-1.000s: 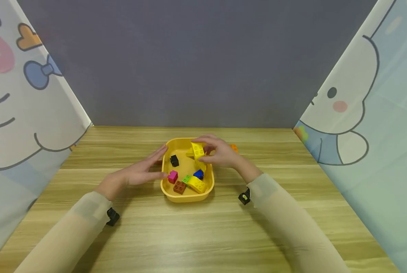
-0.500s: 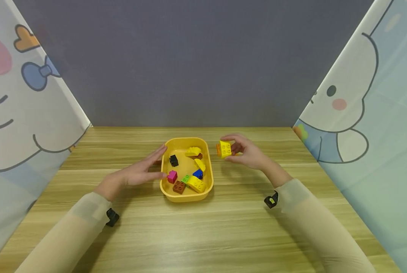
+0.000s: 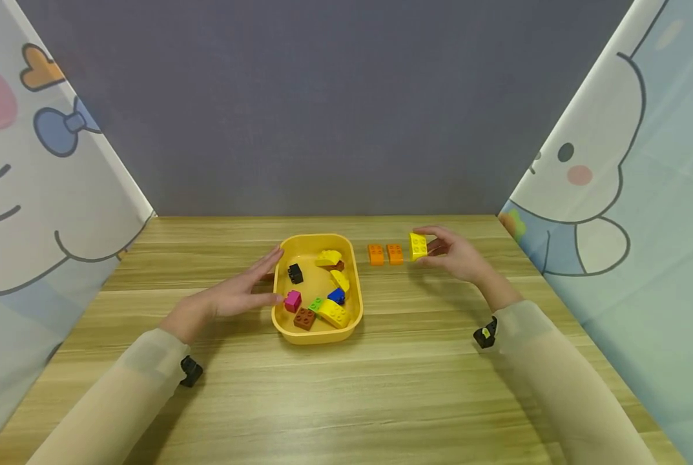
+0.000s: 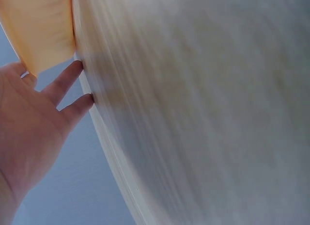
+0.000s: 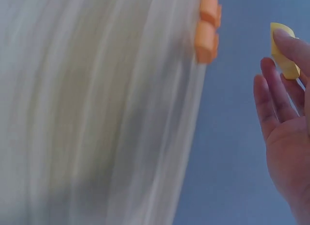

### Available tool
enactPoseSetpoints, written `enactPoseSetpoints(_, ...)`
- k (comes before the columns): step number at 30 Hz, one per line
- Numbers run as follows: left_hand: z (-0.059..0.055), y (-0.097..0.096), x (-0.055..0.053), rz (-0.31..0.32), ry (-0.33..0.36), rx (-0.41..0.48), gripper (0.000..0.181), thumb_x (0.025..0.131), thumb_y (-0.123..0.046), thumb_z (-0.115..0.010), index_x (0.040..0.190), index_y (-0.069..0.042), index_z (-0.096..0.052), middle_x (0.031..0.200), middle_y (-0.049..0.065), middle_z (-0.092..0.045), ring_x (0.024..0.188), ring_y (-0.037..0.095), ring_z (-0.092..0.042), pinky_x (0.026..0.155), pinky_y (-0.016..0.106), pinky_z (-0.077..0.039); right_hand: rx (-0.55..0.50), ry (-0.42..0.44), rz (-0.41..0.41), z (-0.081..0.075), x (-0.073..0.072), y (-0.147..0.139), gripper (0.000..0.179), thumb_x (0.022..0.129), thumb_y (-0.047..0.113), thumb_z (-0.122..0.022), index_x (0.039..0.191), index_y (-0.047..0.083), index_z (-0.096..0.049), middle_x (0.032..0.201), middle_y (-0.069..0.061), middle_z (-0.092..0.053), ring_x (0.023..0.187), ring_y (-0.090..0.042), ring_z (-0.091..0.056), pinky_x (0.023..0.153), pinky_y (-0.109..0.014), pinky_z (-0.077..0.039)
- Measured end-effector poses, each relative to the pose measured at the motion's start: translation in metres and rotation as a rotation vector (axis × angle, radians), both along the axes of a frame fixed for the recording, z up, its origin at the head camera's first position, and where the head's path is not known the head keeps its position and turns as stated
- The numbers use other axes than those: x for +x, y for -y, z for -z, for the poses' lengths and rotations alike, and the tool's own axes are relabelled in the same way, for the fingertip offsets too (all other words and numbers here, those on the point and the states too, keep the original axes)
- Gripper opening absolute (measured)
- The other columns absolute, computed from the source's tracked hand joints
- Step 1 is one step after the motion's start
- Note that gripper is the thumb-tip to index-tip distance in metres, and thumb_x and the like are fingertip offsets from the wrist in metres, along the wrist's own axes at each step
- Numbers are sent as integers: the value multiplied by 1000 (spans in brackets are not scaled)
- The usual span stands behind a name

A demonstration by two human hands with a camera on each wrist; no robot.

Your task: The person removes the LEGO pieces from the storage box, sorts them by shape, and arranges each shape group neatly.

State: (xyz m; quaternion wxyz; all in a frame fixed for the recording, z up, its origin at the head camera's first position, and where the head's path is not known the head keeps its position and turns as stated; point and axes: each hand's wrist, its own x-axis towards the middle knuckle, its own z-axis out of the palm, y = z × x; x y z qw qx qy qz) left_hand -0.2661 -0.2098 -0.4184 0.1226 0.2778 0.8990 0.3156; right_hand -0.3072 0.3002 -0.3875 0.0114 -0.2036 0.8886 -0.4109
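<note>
Between thumb and fingers my right hand (image 3: 455, 256) pinches a yellow building brick (image 3: 418, 247), studs facing the head camera. In the right wrist view this brick (image 5: 285, 50) is up off the table. Just left of it, two orange bricks (image 3: 395, 254) lie side by side on the wood. My left hand (image 3: 234, 294) rests with straight, spread fingers along the left wall of the yellow tray (image 3: 317, 338). Inside the tray are a black brick (image 3: 296, 274), a pink brick (image 3: 292, 301), a brown brick (image 3: 305, 318), a green brick (image 3: 315, 306), a blue brick (image 3: 337, 296) and several yellow bricks (image 3: 334, 314).
The wood-grain table (image 3: 323, 400) runs back to a grey panel (image 3: 323, 110). Printed cloth walls stand at the left (image 3: 61, 161) and right (image 3: 602, 168). A black wrist device sits on each sleeve.
My right hand has lifted the yellow brick out of the tray and carried it right, past the orange bricks, which now show fully. My left hand has stayed at the tray.
</note>
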Motion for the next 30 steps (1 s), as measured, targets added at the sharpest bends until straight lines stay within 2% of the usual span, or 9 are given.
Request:
enactPoseSetpoints(8, 1, 1, -1, -5, 1, 0, 102, 105, -53, -66, 179, -26, -1, 187, 6, 9, 171, 47, 1, 131, 79, -10, 39, -2, 69, 13, -16, -18, 70, 96, 14, -87, 159, 9, -57, 162, -19, -53, 121, -37, -67, 94, -20, -56)
enactPoseSetpoints(10, 1, 1, 0, -3, -2, 1, 101, 106, -53, -66, 179, -25, -1, 187, 8, 9, 171, 48, 1, 131, 79, -10, 45, 12, 74, 14, -18, -20, 69, 97, 15, -86, 160, 10, -57, 161, -20, -53, 122, -38, -67, 94, -24, -58)
enactPoseSetpoints(13, 1, 1, 1, -3, 0, 3, 101, 106, -53, -65, 179, -24, -2, 187, 8, 9, 171, 49, 0, 130, 80, -11, 66, 30, 81, 17, -21, -22, 68, 98, 15, -85, 160, 12, -57, 160, -21, -54, 126, -41, -68, 97, -36, -61)
enactPoseSetpoints(18, 2, 1, 0, -10, 9, -2, 102, 105, -55, -65, 179, -27, -1, 187, 3, 10, 172, 47, 1, 130, 80, -10, 94, 56, 79, 22, -27, -25, 67, 99, 16, -84, 160, 14, -57, 161, -21, -54, 129, -44, -66, 105, -57, -59)
enactPoseSetpoints(22, 3, 1, 0, -11, 19, -2, 102, 105, -56, -66, 179, -29, 0, 186, -2, 12, 172, 45, 1, 131, 80, -10, 124, 81, 68, 26, -32, -26, 67, 100, 16, -83, 161, 14, -56, 162, -22, -54, 130, -44, -64, 110, -61, -55)
enactPoseSetpoints(30, 1, 0, -2, -8, 13, -11, 103, 105, -55, -66, 179, -28, 0, 187, -1, 12, 172, 44, 0, 132, 78, -11, 204, 122, 60, 30, -42, -24, 66, 101, 24, -82, 161, 15, -57, 162, -23, -55, 138, -45, -61, 117, -66, -50)
